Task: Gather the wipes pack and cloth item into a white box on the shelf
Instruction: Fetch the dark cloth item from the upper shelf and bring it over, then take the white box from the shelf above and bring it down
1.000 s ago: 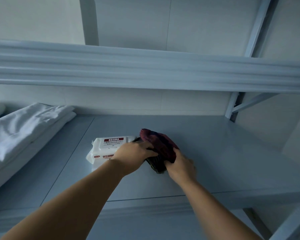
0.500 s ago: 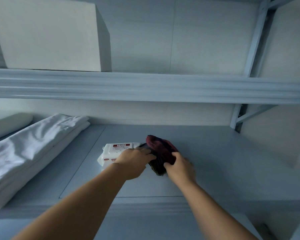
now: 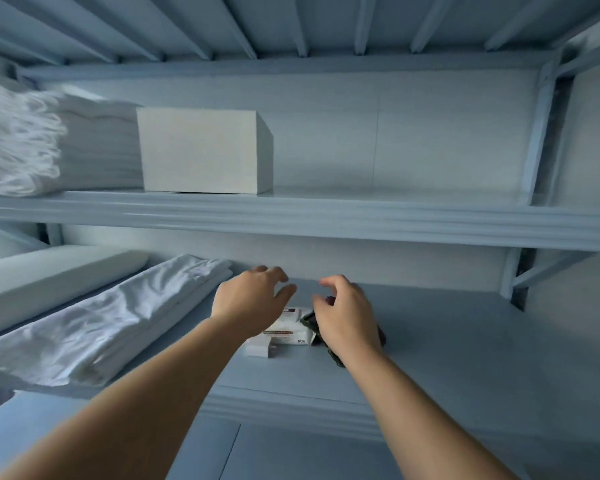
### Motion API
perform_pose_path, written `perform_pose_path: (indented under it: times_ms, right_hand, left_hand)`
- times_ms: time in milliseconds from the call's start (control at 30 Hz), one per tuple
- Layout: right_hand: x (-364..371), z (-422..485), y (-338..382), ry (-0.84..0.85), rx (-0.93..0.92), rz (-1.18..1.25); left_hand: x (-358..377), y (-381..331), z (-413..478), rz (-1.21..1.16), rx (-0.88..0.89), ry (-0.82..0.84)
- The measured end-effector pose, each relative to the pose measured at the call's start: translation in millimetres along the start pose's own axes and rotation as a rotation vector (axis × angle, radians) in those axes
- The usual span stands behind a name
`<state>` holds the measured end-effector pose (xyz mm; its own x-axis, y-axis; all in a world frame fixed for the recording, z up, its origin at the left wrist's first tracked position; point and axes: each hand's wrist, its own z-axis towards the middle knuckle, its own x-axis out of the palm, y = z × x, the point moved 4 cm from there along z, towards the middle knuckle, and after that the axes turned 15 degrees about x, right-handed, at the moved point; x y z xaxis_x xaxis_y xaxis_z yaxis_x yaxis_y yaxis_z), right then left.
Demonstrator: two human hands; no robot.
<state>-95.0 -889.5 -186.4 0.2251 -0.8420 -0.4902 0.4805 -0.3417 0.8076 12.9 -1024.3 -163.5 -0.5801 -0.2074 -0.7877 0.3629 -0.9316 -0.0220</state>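
Observation:
A white wipes pack (image 3: pixel 284 336) with a red label lies on the middle shelf (image 3: pixel 447 341). A dark red and black cloth (image 3: pixel 333 353) lies against its right side, mostly hidden behind my right hand. My left hand (image 3: pixel 250 299) hovers above the pack with fingers spread, holding nothing. My right hand (image 3: pixel 343 317) hovers above the cloth, fingers curled and apart, holding nothing. A white box (image 3: pixel 205 150) stands on the upper shelf (image 3: pixel 395 220), above and left of both hands.
Folded white sheets (image 3: pixel 94 323) and a long white cushion (image 3: pixel 49 275) fill the left of the middle shelf. Stacked white linen (image 3: pixel 42 147) sits left of the box. A metal upright (image 3: pixel 534 143) stands at the right.
Both hands have let go of the pack and cloth and risen above them. The view has tilted upward, bringing the white box and upper shelf fully into sight.

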Motion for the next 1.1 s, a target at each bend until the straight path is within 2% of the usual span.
perform_pose_path:
  times_ms: [300,467,800,1100]
  right_hand:
    - [-31.3,-49.1,92.6,-0.071,-0.289,0.206]
    - [-43.1,-59.6,135.7,-0.245,-0.446,0.197]
    - [-5.7,-6.7,215.4,-0.242,-0.461,0.243]
    - [48.2,70.5,267.3,-0.193,-0.236,0.283]
  left_hand:
    - [-108.3,9.5,-17.9,0.024,-0.176,-0.301]
    - [-147.1,25.3,-10.2,0.018,-0.220,-0.414]
    - [-169.2,100.4,37.4,0.033,-0.173,-0.608]
    - [-175.4,193.7,93.4,-0.046,-0.155,-0.652]
